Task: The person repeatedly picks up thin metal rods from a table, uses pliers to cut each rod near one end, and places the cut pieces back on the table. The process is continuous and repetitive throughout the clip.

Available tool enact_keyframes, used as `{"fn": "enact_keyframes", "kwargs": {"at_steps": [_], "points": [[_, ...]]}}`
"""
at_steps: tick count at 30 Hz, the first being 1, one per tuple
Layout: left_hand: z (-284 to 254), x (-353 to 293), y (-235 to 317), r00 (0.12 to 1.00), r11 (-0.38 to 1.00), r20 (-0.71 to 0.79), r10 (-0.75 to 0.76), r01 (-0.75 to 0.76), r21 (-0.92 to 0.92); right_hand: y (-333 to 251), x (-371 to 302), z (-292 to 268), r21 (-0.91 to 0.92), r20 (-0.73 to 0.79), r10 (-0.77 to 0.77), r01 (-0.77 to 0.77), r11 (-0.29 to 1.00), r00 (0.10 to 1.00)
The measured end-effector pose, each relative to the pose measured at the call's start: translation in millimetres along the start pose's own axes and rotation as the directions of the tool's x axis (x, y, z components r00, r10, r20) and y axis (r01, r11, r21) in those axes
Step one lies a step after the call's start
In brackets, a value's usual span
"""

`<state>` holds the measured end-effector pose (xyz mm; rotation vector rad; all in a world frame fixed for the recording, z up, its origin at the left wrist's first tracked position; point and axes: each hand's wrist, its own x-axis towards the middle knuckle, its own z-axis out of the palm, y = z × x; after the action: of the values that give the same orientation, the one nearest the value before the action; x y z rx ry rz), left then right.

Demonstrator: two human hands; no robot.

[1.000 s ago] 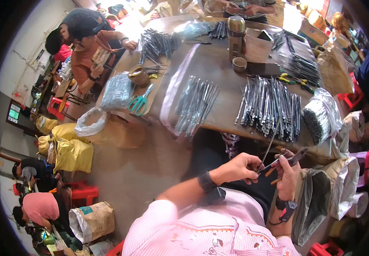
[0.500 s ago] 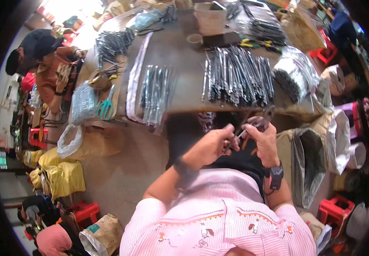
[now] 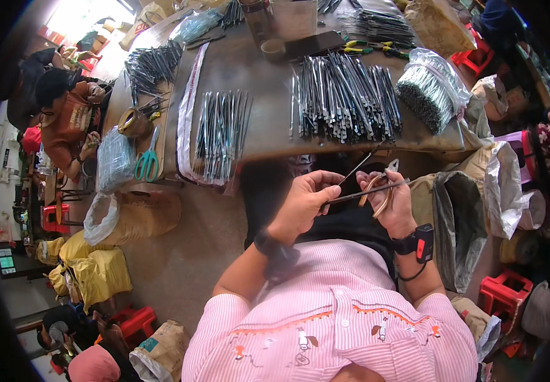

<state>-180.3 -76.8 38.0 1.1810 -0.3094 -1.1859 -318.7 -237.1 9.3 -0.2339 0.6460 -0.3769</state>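
My left hand [image 3: 305, 202] pinches two thin dark strips between thumb and fingers. One strip [image 3: 361, 165] slants up to the right toward the table edge; the other strip [image 3: 361, 195] runs across to my right hand [image 3: 392, 207]. That hand is closed around small pliers with orange-brown handles [image 3: 383, 202], their grey head showing above the fingers. Whether the second strip is gripped there or only crosses in front, I cannot tell. Just beyond my hands, a large pile of similar dark, shiny strips [image 3: 348, 99] lies on the table, with a smaller bundle [image 3: 221, 134] to its left.
A plastic-wrapped bundle of strips [image 3: 431, 92] lies at the table's right. Yellow-handled pliers [image 3: 357, 46] and a roll of tape [image 3: 273, 49] are farther back. Teal scissors [image 3: 147, 162] lie at the left edge. Open sacks [image 3: 459, 223] stand right of me. A person [image 3: 71, 124] sits left.
My hands have moved slightly apart, and the two strips now show clearly between them. The pliers have turned in my right hand. The whole view has shifted a little.
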Motion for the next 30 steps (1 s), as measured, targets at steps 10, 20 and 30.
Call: {"fn": "enact_keyframes", "kwargs": {"at_steps": [10,20,30], "points": [[12.1,-7.4,11.6,0.930,0.778,0.033,0.366,-0.325,0.537,1.9,-24.7,-22.9,-0.603,0.294,0.188,0.029,0.797,0.937],[11.2,-3.6,5.1,0.891,0.737,0.063,0.449,-0.409,0.538,19.6,-15.5,-0.5,-0.632,0.313,-0.266,0.409,0.659,0.912],[12.7,0.3,8.8,0.974,0.908,0.041,0.222,-0.221,0.355,28.9,-8.1,34.7,-0.578,0.328,-0.407,0.521,0.628,0.853]]}}
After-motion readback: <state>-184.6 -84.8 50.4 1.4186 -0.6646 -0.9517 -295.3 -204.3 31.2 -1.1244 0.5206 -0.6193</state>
